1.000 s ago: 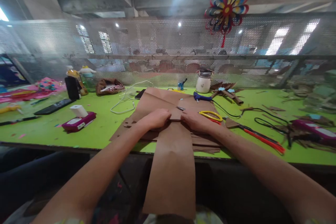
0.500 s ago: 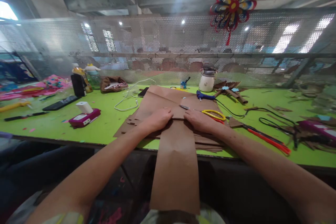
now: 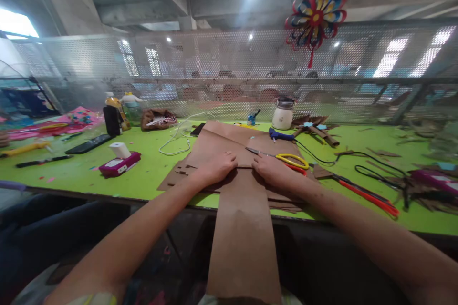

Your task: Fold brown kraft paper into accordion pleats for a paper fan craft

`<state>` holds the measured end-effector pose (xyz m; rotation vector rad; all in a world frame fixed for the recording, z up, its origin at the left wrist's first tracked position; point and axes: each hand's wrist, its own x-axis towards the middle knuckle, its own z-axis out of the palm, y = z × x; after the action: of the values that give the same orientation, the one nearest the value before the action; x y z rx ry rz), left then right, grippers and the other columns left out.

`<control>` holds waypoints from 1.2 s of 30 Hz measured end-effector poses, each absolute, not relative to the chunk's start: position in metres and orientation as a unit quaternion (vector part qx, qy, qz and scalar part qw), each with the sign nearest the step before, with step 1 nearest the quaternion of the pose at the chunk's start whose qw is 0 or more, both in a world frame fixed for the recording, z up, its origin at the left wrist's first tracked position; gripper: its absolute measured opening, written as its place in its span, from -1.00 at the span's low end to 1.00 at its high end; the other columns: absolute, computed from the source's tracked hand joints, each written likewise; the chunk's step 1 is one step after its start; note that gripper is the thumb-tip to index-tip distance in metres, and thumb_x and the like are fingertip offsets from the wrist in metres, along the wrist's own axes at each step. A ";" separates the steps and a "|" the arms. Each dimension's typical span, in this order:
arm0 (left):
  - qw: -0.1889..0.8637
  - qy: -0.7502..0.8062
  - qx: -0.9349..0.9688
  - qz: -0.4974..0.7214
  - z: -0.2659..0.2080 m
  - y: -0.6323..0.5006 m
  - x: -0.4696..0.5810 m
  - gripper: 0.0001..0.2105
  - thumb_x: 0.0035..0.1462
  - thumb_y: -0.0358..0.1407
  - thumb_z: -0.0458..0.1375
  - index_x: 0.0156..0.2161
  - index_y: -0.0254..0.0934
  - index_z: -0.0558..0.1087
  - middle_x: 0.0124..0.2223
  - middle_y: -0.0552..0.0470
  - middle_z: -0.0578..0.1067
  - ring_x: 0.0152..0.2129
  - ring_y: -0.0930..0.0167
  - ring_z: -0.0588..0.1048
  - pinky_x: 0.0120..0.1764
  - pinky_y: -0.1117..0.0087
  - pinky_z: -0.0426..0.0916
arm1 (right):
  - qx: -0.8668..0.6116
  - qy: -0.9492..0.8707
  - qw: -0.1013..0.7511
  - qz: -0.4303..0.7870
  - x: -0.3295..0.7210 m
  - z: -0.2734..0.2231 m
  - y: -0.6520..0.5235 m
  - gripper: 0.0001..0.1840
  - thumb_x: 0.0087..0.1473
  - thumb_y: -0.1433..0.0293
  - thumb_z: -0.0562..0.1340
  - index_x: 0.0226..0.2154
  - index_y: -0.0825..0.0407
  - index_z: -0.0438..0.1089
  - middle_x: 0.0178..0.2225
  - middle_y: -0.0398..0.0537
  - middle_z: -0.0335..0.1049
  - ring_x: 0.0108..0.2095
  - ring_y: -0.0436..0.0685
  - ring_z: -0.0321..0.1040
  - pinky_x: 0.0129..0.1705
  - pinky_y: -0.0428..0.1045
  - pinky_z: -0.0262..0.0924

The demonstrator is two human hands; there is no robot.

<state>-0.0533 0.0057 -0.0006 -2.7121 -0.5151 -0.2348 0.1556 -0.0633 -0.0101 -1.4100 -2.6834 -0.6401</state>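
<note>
While, in the head view, left hand (image 3: 221, 166) and right hand (image 3: 267, 168) are pinching its far end, equally near, one brown paper strip (image 3: 245, 231) is running lengthwise back from them, overhanging the tabletop (image 3: 78, 180) edge.

I can see a red, blue and yellow ornament (image 3: 316, 18) hanging high on the right — it shows against a perforated screen (image 3: 214, 52) beyond the green table (image 3: 71, 176). To the left I make out a white block (image 3: 120, 150) on a purple power strip (image 3: 123, 166), a white cable (image 3: 173, 154) and a brown pouch (image 3: 150, 123). A white jug (image 3: 282, 118) stands near the screen.
</note>
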 end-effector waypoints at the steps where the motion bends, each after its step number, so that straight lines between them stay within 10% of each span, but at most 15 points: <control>1: 0.178 -0.181 -0.964 -0.082 0.001 0.005 -0.054 -0.80 0.14 -0.42 -0.08 -0.36 -0.36 0.40 -0.32 -0.08 0.37 -0.39 0.38 0.29 -0.31 0.40 0.18 | -0.456 -0.864 0.019 -0.211 0.154 -0.010 -0.064 -0.84 0.06 0.57 0.05 -0.33 0.17 0.33 -0.31 0.12 0.32 -0.26 0.16 0.24 -0.18 0.01 0.11; 16: -0.141 -0.318 -0.932 -0.100 0.012 0.033 -0.031 -0.57 0.16 -0.11 -0.14 -0.46 -0.40 0.42 -0.55 0.04 0.35 -0.62 0.52 0.19 -0.53 0.47 0.07 | -0.488 -0.835 0.109 -0.230 0.150 -0.007 -0.069 -0.80 0.13 0.51 0.00 -0.26 0.11 0.30 -0.24 0.07 0.26 -0.20 0.15 0.15 -0.20 0.00 0.12; 23: -0.450 -0.300 -0.830 -0.138 0.014 0.020 -0.047 -0.60 -0.03 0.01 0.09 -0.41 -0.37 0.39 -0.57 0.14 0.23 -0.66 0.57 0.11 -0.58 0.50 -0.03 | -0.487 -0.830 0.168 -0.211 0.150 -0.003 -0.067 -0.82 0.10 0.50 0.02 -0.37 0.11 0.33 -0.29 0.06 0.24 -0.25 0.12 0.14 -0.22 -0.01 0.11; 30: -0.542 -0.301 -0.769 -0.155 0.016 0.013 -0.045 -0.63 -0.11 -0.07 0.21 -0.34 -0.39 0.42 -0.57 0.15 0.26 -0.67 0.58 0.14 -0.58 0.50 -0.03 | -0.469 -0.781 0.405 0.077 0.158 0.001 -0.056 -0.66 -0.01 0.39 0.14 -0.13 0.10 0.31 -0.24 0.00 0.31 -0.28 0.06 0.24 -0.27 -0.06 0.16; 36: -0.582 -0.233 -0.761 -0.170 0.014 0.012 -0.041 -0.68 -0.10 -0.14 0.23 -0.32 -0.41 0.45 -0.47 0.08 0.38 -0.57 0.56 0.25 -0.48 0.50 0.10 | -0.488 -0.681 0.366 0.405 0.154 -0.001 -0.052 -0.52 -0.03 0.04 0.12 -0.48 0.16 0.38 -0.58 -0.16 0.25 -0.57 -0.06 0.11 -0.54 -0.12 -0.03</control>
<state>-0.0412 0.0118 0.0140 -4.0982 -1.2551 -0.9162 0.1536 -0.0521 -0.0014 -1.2548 -1.7502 1.0406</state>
